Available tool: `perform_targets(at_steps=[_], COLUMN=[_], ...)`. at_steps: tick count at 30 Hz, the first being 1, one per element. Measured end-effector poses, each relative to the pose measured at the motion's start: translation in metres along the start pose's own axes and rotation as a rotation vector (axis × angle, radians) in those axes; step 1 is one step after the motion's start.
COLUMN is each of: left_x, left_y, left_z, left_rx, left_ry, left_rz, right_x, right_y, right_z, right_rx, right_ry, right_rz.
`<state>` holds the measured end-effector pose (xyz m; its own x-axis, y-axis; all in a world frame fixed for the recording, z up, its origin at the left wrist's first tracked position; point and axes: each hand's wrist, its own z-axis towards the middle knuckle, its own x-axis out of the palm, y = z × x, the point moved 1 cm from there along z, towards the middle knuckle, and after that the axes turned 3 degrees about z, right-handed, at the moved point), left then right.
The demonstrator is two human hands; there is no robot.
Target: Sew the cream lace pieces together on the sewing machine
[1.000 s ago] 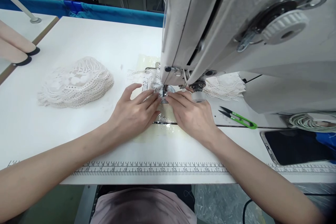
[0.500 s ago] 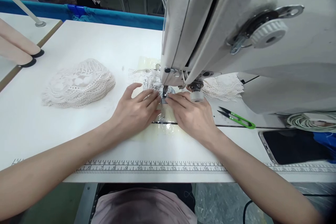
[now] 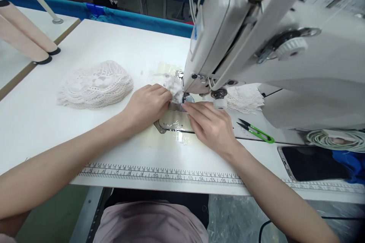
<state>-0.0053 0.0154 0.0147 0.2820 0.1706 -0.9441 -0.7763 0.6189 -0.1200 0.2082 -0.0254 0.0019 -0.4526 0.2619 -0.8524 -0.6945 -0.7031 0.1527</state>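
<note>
White lace fabric (image 3: 174,85) lies bunched on the sewing machine's bed, left of the needle and presser foot (image 3: 184,98). My left hand (image 3: 151,100) is closed on the near edge of this lace, its fingers curled and fingertips partly hidden. My right hand (image 3: 212,121) rests just right of the presser foot with fingers stretched out side by side, tips close to the needle. No cloth shows under those fingertips. The sewing machine's head (image 3: 218,34) rises above both hands.
A heap of white lace (image 3: 97,85) lies to the left, and more lace pieces (image 3: 245,98) sit behind my right hand. Green-handled thread snips (image 3: 258,132), a phone (image 3: 310,162) and coiled cord (image 3: 336,138) are at right. A printed ruler (image 3: 165,176) runs along the front edge.
My left hand has gone from flat, spread fingers to a curled grip and pulled slightly away from the needle with the lace. My right hand stays near the foot. The view has shifted a little.
</note>
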Motion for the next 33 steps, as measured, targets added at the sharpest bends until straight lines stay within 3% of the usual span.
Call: perform_targets(at_steps=[3, 5, 8, 10, 14, 20, 25, 27, 31, 33], left_x=[-0.03, -0.049, -0.067, -0.074, -0.084, -0.091, -0.092, -0.096, -0.1, -0.094], left_y=[0.009, 0.014, 0.017, 0.018, 0.024, 0.044, 0.072, 0.091, 0.142, 0.165], left_z=[-0.003, -0.007, -0.013, -0.018, -0.034, -0.078, -0.124, -0.134, -0.117, -0.096], left_rx=[-0.1, -0.124, -0.139, -0.142, -0.158, -0.236, -0.367, -0.461, -0.645, -0.624], left_ry=[0.179, 0.224, 0.208, 0.188, 0.135, 0.099, 0.168, 0.094, -0.159, -0.152], left_rz=[-0.342, -0.502, -0.562, -0.56, -0.58, -0.671, -0.776, -0.852, -0.745, -0.516], right_x=[-0.004, -0.009, -0.014, -0.016, -0.013, -0.003, 0.0, 0.005, 0.033, 0.054], right_y=[0.01, 0.02, 0.035, 0.045, 0.061, 0.089, 0.101, 0.1, 0.087, 0.077], right_z=[0.005, 0.013, 0.029, 0.041, 0.061, 0.088, 0.111, 0.123, 0.157, 0.172], right_rx=[-0.016, 0.055, 0.3, 0.427, 0.537, 0.495, 0.396, 0.397, 0.454, 0.528], right_ry=[-0.003, 0.095, 0.238, 0.26, 0.263, 0.283, 0.235, 0.203, 0.099, 0.039], right_rz=[0.281, 0.482, 0.743, 0.928, 1.204, 1.272, 1.244, 1.238, 1.18, 1.082])
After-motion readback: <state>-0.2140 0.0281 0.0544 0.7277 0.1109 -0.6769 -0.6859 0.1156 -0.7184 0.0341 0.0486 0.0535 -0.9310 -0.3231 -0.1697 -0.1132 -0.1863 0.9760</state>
